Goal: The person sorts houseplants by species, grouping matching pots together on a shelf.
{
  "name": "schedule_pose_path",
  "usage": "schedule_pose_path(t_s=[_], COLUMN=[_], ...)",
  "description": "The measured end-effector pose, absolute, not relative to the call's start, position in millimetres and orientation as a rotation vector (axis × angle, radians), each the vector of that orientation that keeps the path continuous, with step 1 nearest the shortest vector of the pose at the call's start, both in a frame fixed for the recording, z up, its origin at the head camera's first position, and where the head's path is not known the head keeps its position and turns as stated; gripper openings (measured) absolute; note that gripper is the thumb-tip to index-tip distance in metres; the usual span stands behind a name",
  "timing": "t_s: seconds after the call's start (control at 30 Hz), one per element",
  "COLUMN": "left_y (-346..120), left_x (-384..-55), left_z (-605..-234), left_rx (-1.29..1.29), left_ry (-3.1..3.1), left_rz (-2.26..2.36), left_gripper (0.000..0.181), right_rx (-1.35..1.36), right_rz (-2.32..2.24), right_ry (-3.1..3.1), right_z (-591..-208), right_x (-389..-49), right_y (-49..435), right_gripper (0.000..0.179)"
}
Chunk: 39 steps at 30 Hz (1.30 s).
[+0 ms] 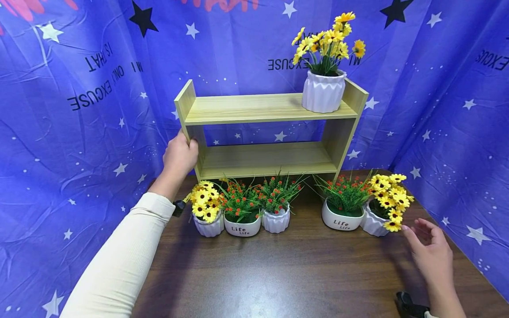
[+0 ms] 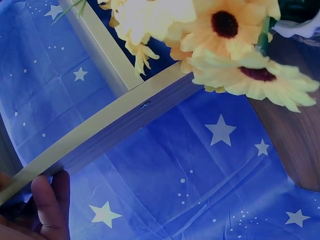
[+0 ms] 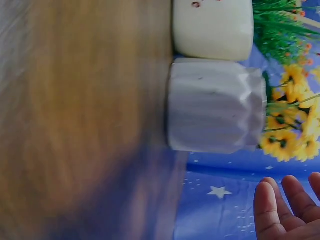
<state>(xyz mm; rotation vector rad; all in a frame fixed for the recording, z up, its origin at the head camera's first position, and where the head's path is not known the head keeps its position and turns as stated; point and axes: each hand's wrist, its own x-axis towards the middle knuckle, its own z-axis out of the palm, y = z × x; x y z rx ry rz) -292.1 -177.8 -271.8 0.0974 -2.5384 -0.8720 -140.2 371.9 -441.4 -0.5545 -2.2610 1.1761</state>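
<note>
My left hand (image 1: 180,154) grips the left side panel of a two-tier wooden shelf (image 1: 254,109); in the left wrist view its fingers (image 2: 47,202) curl round the panel's edge. On the top tier, at the right end, stands a white ribbed pot of yellow flowers (image 1: 324,90). My right hand (image 1: 431,247) has its fingers loosely bent and holds nothing. It is beside the right-hand pot of yellow daisies (image 1: 375,223), thumb tip close to the lowest bloom. In the right wrist view that pot (image 3: 217,105) stands against an oval white planter (image 3: 215,27).
In front of the shelf stand a yellow daisy pot (image 1: 208,225), an oval "Life" planter with red flowers (image 1: 242,226) and a ribbed pot with red flowers (image 1: 276,219). Further right is another "Life" planter (image 1: 343,218). Blue star curtains (image 1: 246,53) surround the brown table (image 1: 278,274).
</note>
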Motion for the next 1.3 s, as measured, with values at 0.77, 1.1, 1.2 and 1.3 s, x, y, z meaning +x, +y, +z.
schedule_pose_path(t_s=[0.77, 1.1, 1.2, 1.3], left_y=[-178, -178, -178, -178], left_x=[-291, -292, -292, -291], left_z=[-272, -272, -271, -271], left_rx=[0.099, 0.101, 0.102, 0.101], left_ry=[-2.549, -2.548, -2.548, -2.551], left_rz=[-0.866, -0.858, -0.858, -0.857], left_gripper=[0.032, 0.033, 0.033, 0.033], right_rx=[-0.313, -0.361, -0.330, -0.292], right_rz=[1.222, 1.264, 1.299, 1.328], right_ry=[-2.679, -2.645, -2.609, -2.582], right_z=[-469, -470, -472, -474], right_x=[-187, -185, -184, -183], right_y=[397, 390, 388, 386], right_gripper=[0.080, 0.076, 0.075, 0.074])
